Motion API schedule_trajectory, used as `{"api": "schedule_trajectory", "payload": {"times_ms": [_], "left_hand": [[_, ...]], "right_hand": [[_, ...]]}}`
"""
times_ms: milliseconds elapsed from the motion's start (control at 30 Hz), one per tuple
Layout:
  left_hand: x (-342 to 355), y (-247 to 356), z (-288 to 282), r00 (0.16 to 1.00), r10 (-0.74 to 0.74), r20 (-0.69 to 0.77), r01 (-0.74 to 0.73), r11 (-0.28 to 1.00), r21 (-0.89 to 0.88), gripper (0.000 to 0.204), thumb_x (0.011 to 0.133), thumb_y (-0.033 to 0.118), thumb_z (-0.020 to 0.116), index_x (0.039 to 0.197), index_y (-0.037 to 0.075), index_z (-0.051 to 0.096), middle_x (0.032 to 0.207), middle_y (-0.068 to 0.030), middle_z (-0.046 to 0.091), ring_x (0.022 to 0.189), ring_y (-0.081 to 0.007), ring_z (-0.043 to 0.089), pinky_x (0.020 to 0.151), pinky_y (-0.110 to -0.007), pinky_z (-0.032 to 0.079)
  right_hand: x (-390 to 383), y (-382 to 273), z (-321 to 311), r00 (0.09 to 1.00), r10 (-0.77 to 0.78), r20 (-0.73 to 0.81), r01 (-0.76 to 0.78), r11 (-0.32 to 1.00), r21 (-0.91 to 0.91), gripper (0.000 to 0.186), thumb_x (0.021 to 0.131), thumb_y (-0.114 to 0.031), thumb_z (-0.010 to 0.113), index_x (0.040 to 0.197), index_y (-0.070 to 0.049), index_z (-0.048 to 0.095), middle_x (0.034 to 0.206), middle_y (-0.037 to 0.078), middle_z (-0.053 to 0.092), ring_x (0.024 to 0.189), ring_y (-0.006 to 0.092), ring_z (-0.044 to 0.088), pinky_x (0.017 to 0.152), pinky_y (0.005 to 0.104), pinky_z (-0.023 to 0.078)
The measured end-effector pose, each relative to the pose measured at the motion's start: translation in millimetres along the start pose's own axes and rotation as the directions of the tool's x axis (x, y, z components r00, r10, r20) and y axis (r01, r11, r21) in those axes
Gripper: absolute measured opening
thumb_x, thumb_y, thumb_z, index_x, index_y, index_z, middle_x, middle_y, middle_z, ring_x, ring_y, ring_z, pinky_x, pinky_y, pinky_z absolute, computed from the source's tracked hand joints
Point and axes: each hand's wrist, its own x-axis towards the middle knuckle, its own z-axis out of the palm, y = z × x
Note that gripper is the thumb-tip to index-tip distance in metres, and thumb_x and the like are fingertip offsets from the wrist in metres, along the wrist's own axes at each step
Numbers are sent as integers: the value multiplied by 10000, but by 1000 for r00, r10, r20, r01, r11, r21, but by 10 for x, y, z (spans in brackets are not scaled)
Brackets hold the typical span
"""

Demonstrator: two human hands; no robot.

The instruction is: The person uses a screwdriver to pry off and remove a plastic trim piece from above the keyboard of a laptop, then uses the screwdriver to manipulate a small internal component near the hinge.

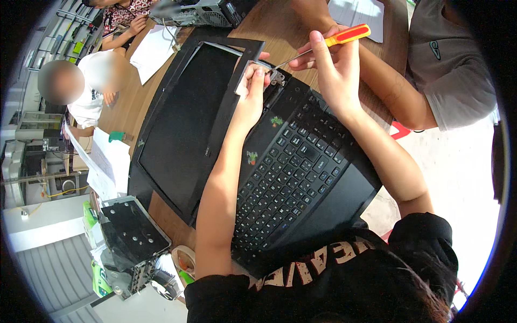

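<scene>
Gripping a screwdriver (pixel 328 42) by its yellow-red handle, the right hand (pixel 336 70) sets its tip at the laptop (pixel 301 161) hinge; the left hand (pixel 253 89) pinches the bezel corner, hiding the screw.

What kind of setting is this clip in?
Probably an electronics repair workshop or class: an opened black laptop worked on with a screwdriver, a bare metal chassis nearby, and an opened computer case on the wooden table.
</scene>
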Motion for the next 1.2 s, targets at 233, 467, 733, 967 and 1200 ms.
{"api": "schedule_trajectory", "payload": {"times_ms": [233, 467, 733, 967, 1200], "left_hand": [[-8, 6, -3, 999, -37, 15, 36, 999, 29, 280, 1068, 197, 460, 1267, 11, 525, 998, 35, 549, 864, -37, 482, 849, -217, 412], [-2, -5, -11, 1000, 16, 20, -16, 999, 39, 263, 1070, 196, 455, 1240, 14, 541, 1042, 38, 559, 877, -34, 487, 867, -219, 410], [0, -65, -15, 1000, -12, 10, 12, 1000, -13, 304, 1061, 177, 473, 1331, 41, 510, 898, 76, 557, 871, -17, 497, 835, -178, 403], [-8, -57, 22, 1000, -2, -17, 2, 1000, 6, 299, 1056, 169, 478, 1326, 47, 518, 915, 65, 557, 882, -29, 503, 871, -207, 418], [-17, -31, 38, 999, -35, 1, 35, 998, -43, 300, 1063, 176, 464, 1334, 56, 510, 927, 55, 564, 918, -49, 522, 924, -238, 427]], "right_hand": [[18, 82, -107, 999, -3, 54, 4, 1000, -15, 218, 1043, -143, 543, 1104, -57, 353, 903, 150, 634, 713, 245, 723, 632, 339, 619], [23, 73, -102, 999, 3, 53, -2, 1000, -24, 226, 1040, -142, 546, 1115, -57, 351, 907, 149, 638, 722, 250, 726, 639, 341, 620], [35, 123, -91, 997, 21, 69, -19, 999, -31, 246, 1022, -115, 579, 1143, -44, 377, 922, 138, 641, 742, 237, 724, 662, 336, 618], [19, 179, -120, 977, 42, 209, -17, 993, -120, 217, 1003, -93, 613, 1135, -23, 455, 962, 111, 651, 836, 195, 715, 753, 311, 601], [4, 166, -125, 978, 17, 207, 1, 996, -87, 198, 1007, -76, 599, 1131, -20, 456, 969, 112, 654, 841, 187, 712, 768, 315, 597]]}}
